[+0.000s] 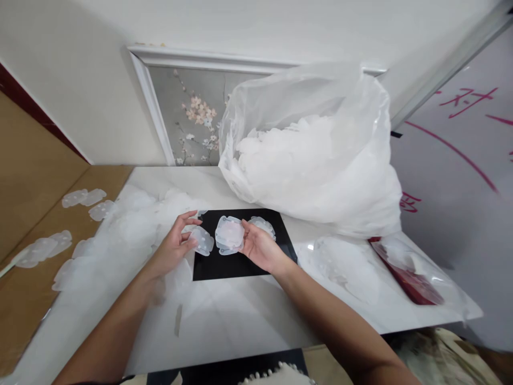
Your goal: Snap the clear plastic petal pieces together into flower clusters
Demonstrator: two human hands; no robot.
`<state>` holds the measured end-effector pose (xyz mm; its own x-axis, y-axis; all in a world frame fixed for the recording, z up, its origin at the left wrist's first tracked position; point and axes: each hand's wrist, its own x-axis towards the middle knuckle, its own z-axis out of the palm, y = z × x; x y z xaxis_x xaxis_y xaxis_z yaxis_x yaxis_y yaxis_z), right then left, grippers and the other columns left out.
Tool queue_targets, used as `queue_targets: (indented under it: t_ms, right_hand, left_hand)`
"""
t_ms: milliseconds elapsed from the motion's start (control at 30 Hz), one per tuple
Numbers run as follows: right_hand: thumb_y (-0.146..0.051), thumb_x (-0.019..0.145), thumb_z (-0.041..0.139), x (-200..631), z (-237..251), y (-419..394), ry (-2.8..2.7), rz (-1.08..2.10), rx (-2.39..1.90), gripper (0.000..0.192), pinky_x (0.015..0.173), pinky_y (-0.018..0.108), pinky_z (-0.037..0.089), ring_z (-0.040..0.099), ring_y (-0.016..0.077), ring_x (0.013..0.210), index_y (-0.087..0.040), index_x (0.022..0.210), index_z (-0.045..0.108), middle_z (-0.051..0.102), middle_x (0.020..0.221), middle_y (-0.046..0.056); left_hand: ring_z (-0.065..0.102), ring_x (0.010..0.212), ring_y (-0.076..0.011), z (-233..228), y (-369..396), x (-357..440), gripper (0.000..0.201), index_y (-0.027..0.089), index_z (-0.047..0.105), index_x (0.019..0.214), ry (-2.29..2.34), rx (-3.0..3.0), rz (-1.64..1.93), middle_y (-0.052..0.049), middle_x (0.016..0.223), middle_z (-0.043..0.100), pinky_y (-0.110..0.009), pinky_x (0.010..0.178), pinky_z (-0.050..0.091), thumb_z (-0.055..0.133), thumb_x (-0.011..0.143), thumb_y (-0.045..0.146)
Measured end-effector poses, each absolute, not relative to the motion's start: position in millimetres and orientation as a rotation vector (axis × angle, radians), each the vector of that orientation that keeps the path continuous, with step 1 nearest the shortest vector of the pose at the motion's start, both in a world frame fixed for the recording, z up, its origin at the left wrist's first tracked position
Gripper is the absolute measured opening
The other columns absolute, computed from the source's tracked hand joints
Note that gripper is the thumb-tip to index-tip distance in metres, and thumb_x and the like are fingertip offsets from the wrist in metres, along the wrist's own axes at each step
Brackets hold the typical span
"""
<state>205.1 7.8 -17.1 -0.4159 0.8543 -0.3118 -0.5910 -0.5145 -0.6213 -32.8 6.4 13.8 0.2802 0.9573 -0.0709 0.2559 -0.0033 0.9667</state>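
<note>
Over a black mat (216, 267), my right hand (260, 247) pinches a small stack of translucent white plastic pieces (229, 235) with wavy edges and small holes. To its left, my left hand (176, 240) holds a single translucent piece (202, 240) between thumb and fingers, its other fingers spread. The two hands are apart, with a narrow gap between what they hold. Behind my right hand, more of the same pieces (262, 225) lie on the mat, partly hidden by the fingers.
A large clear bag (316, 176) full of white pieces stands behind the mat. Many loose translucent pieces (132, 224) are heaped at the left, some on brown cardboard (80, 224). At right lie a plastic-wrapped pile (340, 267) and a dark red item (417, 278).
</note>
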Motion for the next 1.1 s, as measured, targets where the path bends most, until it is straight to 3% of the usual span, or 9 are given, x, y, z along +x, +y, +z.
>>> queue_targets:
  t_ms: [300,533,700,900,1000,1100]
  right_hand:
    - [-0.035,0.096,0.048,207,-14,9,-0.482,2.019,-0.787,0.024,0.076,0.029,0.055,0.069,0.0167,0.08,-0.018,0.093,0.065,0.072,0.086,0.004]
    - [-0.04,0.083,0.067,208,-13,7,-0.666,1.902,-0.82,0.021,0.073,0.032,0.054,0.066,0.019,0.078,-0.019,0.086,0.065,0.069,0.079,0.003]
    - [-0.026,0.082,0.064,234,-4,9,-1.26,1.305,-1.193,0.038,0.074,0.036,0.05,0.062,0.0195,0.071,-0.027,0.12,0.059,0.069,0.085,0.0]
    - [-0.006,0.078,0.053,251,-10,13,-1.99,0.345,-1.6,0.042,0.098,0.055,0.038,0.054,0.0365,0.113,-0.019,0.116,0.065,0.065,0.117,0.017]
    - [-0.005,0.082,0.047,240,-8,8,-2.07,0.239,-1.499,0.048,0.103,0.058,0.036,0.049,0.0376,0.123,-0.017,0.126,0.061,0.056,0.132,0.019]
    - [-0.002,0.083,0.045,224,-6,-1,-2.129,0.402,-1.266,0.063,0.109,0.054,0.036,0.045,0.032,0.13,-0.023,0.142,0.046,0.049,0.142,0.014]
  left_hand:
    - [0.067,0.077,-0.0156,3,5,-24,0.064,0.029,0.041,0.137,1.265,1.476,0.723,-0.01,0.134,0.052,-0.039,0.083,0.051,0.063,0.077,0.024]
    - [0.07,0.076,-0.0187,0,6,-29,0.063,0.028,0.04,0.138,1.295,1.448,0.716,-0.008,0.124,0.059,-0.045,0.089,0.049,0.062,0.08,0.028]
    - [0.066,0.072,-0.0158,1,4,-28,0.059,0.03,0.042,0.138,1.202,1.467,0.76,-0.007,0.124,0.059,-0.039,0.084,0.05,0.062,0.082,0.029]
    - [0.064,0.074,-0.0138,8,-1,-23,0.053,0.035,0.038,0.14,1.082,1.514,0.752,-0.006,0.13,0.056,-0.035,0.082,0.05,0.054,0.09,0.028]
    - [0.062,0.069,-0.0126,10,-2,-22,0.052,0.035,0.038,0.14,1.049,1.518,0.786,-0.008,0.131,0.056,-0.032,0.074,0.051,0.054,0.091,0.031]
    - [0.059,0.063,-0.0105,10,-2,-21,0.052,0.033,0.038,0.14,1.02,1.515,0.813,-0.01,0.132,0.056,-0.028,0.063,0.049,0.055,0.091,0.035]
